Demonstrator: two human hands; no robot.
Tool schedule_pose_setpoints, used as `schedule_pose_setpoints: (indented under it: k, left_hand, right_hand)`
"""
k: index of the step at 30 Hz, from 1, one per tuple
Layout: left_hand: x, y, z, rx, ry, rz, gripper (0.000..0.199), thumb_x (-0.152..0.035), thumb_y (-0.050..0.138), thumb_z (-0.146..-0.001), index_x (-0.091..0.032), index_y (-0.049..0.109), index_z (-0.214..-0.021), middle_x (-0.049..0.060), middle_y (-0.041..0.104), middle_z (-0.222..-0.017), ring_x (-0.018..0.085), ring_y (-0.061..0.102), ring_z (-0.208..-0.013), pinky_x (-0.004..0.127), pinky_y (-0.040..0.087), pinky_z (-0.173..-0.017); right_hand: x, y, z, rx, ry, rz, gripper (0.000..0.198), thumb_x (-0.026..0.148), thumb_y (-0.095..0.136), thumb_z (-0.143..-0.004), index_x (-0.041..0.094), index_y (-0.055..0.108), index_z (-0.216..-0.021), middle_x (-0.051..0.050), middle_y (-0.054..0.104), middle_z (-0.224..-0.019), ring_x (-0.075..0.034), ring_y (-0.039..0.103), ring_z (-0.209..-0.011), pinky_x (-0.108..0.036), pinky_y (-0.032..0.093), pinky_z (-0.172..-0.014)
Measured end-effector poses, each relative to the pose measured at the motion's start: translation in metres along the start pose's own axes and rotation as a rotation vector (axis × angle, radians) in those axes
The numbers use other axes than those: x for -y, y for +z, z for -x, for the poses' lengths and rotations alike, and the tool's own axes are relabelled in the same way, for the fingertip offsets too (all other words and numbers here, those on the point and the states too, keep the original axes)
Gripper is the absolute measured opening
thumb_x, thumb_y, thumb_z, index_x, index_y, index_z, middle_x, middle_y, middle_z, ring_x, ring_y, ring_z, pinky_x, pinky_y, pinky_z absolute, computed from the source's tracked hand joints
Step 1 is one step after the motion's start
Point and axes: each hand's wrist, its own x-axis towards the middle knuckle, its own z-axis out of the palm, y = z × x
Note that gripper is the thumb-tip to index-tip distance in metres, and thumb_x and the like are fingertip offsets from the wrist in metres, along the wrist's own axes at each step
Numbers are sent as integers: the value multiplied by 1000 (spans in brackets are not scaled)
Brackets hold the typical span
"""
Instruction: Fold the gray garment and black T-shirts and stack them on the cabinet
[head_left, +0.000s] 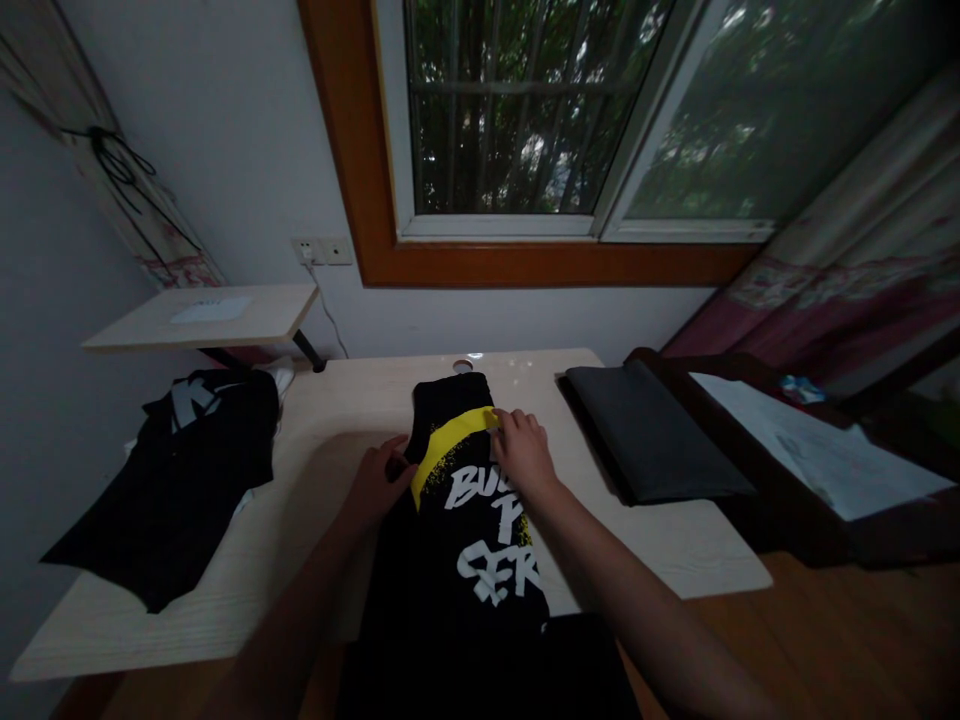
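A black T-shirt (469, 545) with white lettering and a curved yellow band lies in a long, narrow fold on the desk, its near end reaching the front edge. At its left edge, beside the yellow band, my left hand (381, 478) pinches the cloth between thumb and fingers. My right hand (523, 452) grips the opposite edge at the right end of the band, covering part of the lettering. The far end of the shirt extends beyond both hands.
Another black garment (187, 480) with a grey print is spread on the left of the pale desk (315, 580), below a small raised shelf (262, 312). A dark grey folder-like item (660, 435) rests on the right. Farther right, a paper sheet (817, 450) lies on dark furniture.
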Motion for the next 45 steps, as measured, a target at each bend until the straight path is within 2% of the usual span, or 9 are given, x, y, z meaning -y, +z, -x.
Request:
schedule_pose_setpoints:
  k: [6, 10, 13, 16, 22, 26, 31, 39, 45]
  left_hand:
    - [-2, -4, 18, 15, 36, -64, 59, -41, 68, -84, -24, 56, -139, 4, 70, -94, 24, 59, -94, 39, 50, -85]
    - [-1, -3, 19, 33, 70, -72, 61, -40, 68, -83, -24, 56, -140, 5, 68, -95, 25, 60, -95, 40, 51, -87]
    - [2, -2, 19, 43, 84, -65, 59, -37, 67, -83, -24, 57, -140, 5, 67, -94, 25, 60, -95, 40, 52, -86]
    - [5, -2, 20, 34, 91, -30, 55, -34, 66, -84, -24, 58, -138, 5, 65, -94, 24, 61, -94, 40, 53, -86]
    - [7, -4, 20, 2, 110, 42, 48, -32, 64, -86, -23, 61, -133, 6, 64, -100, 23, 61, -97, 41, 52, -90]
    - [10, -4, 20, 11, 91, 98, 47, -33, 62, -89, -24, 58, -135, 8, 65, -111, 23, 62, -104, 41, 51, -95]
    - [7, -4, 20, 44, 1, 153, 47, -32, 60, -89, -24, 56, -135, 6, 67, -109, 21, 65, -101, 38, 51, -95]
    - [0, -8, 16, 12, -85, 122, 46, -30, 59, -87, -24, 57, -132, 0, 68, -92, 17, 65, -83, 33, 53, -81]
    - [3, -6, 15, -27, -108, 133, 44, -28, 57, -87, -22, 57, -130, 2, 69, -93, 18, 67, -83, 34, 53, -81]
  right_hand:
    - [32, 1, -60, -16, -365, -64, 46, 14, 53, -94, 24, 58, -138, -12, 59, -127, -29, 49, -117, -40, 42, -94]
    - [59, 9, -99, 27, -643, -35, 49, 11, 54, -93, 30, 59, -138, -9, 54, -140, -28, 43, -130, -41, 41, -100]
    - [75, 19, -116, 70, -827, 44, 39, 15, 53, -97, 30, 65, -130, -6, 51, -147, -29, 37, -139, -46, 37, -107]
    - [81, 26, -126, 105, -904, 120, 29, 17, 54, -97, 27, 70, -119, -7, 51, -148, -30, 34, -143, -50, 31, -112]
    - [70, 22, -144, 156, -888, 87, 40, 16, 62, -85, 19, 66, -125, -13, 56, -144, -30, 38, -142, -49, 28, -115]
    - [61, 16, -160, 215, -838, -4, 31, 20, 70, -76, 19, 72, -107, -11, 66, -128, -30, 49, -132, -43, 35, -110]
    - [57, 21, -178, 267, -656, -100, 26, 19, 66, -85, 23, 74, -109, -6, 75, -110, -24, 60, -110, -36, 40, -99]
    - [64, 39, -179, 168, -427, -131, 21, 23, 64, -93, 24, 73, -112, -6, 74, -115, -24, 56, -111, -37, 39, -99]
    - [76, 49, -168, 85, -384, -128, 20, 23, 63, -94, 21, 73, -111, -8, 73, -113, -25, 53, -110, -38, 38, -99]
